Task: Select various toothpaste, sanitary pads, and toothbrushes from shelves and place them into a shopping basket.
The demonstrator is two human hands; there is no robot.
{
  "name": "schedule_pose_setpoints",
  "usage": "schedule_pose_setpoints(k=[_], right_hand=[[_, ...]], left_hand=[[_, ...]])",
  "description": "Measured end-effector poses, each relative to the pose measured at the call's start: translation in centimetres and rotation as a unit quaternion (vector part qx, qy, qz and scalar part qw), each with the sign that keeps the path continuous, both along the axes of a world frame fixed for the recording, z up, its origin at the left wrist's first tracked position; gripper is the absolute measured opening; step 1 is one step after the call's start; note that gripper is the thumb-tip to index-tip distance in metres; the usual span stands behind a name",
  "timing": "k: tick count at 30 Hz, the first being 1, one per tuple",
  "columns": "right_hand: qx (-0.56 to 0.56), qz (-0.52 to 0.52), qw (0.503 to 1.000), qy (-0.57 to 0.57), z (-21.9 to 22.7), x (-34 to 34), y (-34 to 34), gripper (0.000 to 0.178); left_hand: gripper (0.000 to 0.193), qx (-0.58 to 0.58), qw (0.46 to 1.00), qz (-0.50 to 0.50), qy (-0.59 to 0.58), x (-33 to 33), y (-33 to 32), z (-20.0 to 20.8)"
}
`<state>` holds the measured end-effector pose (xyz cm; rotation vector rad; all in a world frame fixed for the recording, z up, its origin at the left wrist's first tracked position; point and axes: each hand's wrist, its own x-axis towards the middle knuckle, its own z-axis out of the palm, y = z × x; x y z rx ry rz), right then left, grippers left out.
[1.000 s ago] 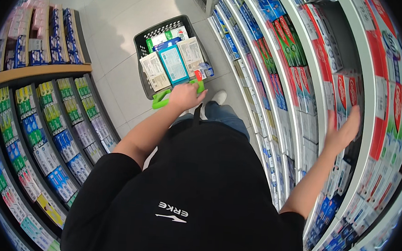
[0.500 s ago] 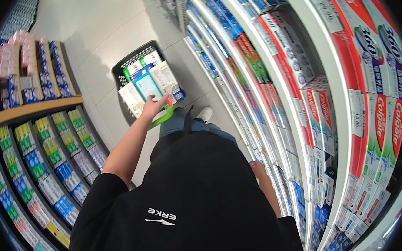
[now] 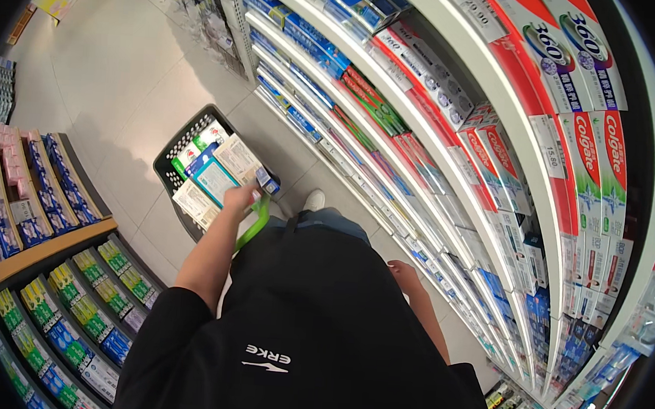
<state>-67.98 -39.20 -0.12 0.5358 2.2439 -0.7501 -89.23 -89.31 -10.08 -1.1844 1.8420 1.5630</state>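
Inspecting the head view: basket [image 3: 164, 179] holds boxes [image 3: 237, 159]; left hand [image 3: 241, 197] is over it by the handle [image 3: 260, 219], right hand [image 3: 406, 277] hangs apart; finger closure on either cannot be told. Full grip, level basket advised.

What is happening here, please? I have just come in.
A person in a black top stands beside store shelves, with a dark basket in front of them. The left grip is at the basket's near edge, beside the green handle; whether it is closed on anything cannot be made out. In the basket lie several packages, among them a teal box and two cream boxes. The right grip is low at the person's side, nearer the shelves, with nothing seen in it.
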Motion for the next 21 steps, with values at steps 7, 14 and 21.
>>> schedule_pose_setpoints(k=[7,14,21], right_hand=[[0.072,0.133,0.988,-0.03,4.5,-3.7,-4.0,0.043],[-0.195,-0.002,0.932,0.305,14.9,-15.5,-16.6,0.06],[-0.481,0.043,0.807,0.339,19.8,-20.5,-22.1,0.081]], left_hand=[[0.067,0.098,0.989,-0.078,0.073,1.3,-8.4,13.7],[0.064,0.431,0.877,-0.096,0.19,1.8,-9.0,25.5],[0.08,0.585,0.776,-0.077,0.221,4.4,-4.9,26.0]])
